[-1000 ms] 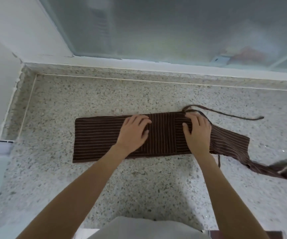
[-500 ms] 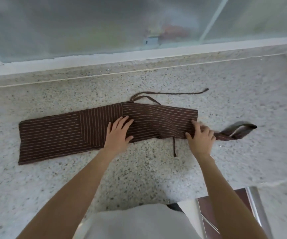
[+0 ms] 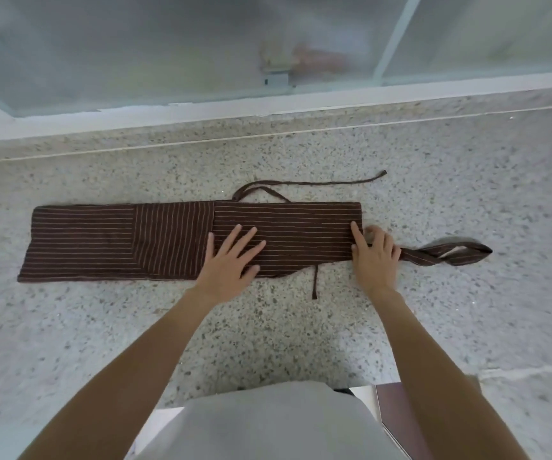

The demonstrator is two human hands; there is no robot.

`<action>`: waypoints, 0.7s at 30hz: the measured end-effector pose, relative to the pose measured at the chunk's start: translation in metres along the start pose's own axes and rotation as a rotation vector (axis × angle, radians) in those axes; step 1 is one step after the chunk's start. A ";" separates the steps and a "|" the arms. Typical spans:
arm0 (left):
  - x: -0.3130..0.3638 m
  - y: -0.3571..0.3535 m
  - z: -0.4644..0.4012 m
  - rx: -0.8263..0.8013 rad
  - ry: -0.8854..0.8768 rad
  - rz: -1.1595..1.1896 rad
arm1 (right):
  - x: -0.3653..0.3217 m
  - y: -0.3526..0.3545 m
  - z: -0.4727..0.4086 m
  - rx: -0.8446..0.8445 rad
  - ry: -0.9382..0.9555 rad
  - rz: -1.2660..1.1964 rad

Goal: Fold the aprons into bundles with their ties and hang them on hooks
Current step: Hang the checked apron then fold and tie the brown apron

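A brown apron with thin pale stripes (image 3: 108,242) lies folded into a long narrow strip across the speckled stone counter (image 3: 268,333). My left hand (image 3: 231,257) presses flat on its middle with fingers spread. At the strip's right end my right hand (image 3: 374,257) rests, fingers curled over the edge where the neck loop (image 3: 450,255) comes out. One thin tie (image 3: 327,184) trails along the far side toward the right. Another tie end (image 3: 315,287) hangs off the near edge between my hands.
A frosted window (image 3: 168,48) with a white sill runs along the back of the counter. The counter's front edge drops off near my body, with a dark reddish surface (image 3: 397,413) below on the right.
The view has swung to the right. The apron's right flap now lies squared into the strip. My right hand has slid from the middle to the right end; my left stays near the middle.
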State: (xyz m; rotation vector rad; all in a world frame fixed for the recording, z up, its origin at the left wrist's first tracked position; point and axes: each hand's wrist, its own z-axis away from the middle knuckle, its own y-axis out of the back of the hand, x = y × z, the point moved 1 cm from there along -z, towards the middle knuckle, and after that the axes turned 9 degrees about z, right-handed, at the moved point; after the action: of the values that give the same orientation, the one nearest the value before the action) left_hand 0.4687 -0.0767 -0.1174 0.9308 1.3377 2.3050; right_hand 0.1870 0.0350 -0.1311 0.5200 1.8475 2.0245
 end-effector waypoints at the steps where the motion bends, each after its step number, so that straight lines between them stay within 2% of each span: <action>1: 0.006 -0.007 -0.005 -0.030 0.033 0.005 | 0.000 0.000 0.003 -0.013 0.006 0.008; 4: 0.011 -0.023 -0.014 -0.090 0.107 0.013 | -0.001 0.004 0.008 -0.049 0.013 0.019; 6: 0.008 -0.021 -0.012 -0.075 0.085 0.172 | -0.010 0.013 0.011 -0.024 0.006 -0.020; 9: -0.008 0.000 0.009 0.158 0.089 0.634 | -0.051 0.030 0.022 0.090 0.107 -0.078; 10: -0.015 0.006 0.019 0.260 0.123 0.699 | -0.069 0.035 0.029 0.114 0.167 -0.113; 12: -0.039 0.017 0.047 0.427 0.202 0.686 | -0.117 0.042 0.040 0.122 0.301 -0.223; 14: -0.069 0.018 0.074 0.497 0.313 0.653 | -0.163 0.045 0.048 0.053 0.435 -0.315; 18: -0.142 0.020 0.123 0.520 0.597 0.611 | -0.247 0.038 0.060 -0.200 0.713 -0.319; 21: -0.185 0.032 0.139 0.500 0.742 0.516 | -0.277 0.023 0.067 -0.285 0.814 -0.179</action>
State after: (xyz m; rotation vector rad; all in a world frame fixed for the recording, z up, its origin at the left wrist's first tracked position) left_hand 0.7002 -0.1061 -0.1102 0.5932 2.2731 2.9367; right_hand 0.4605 -0.0445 -0.1124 -0.6213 1.8227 2.5112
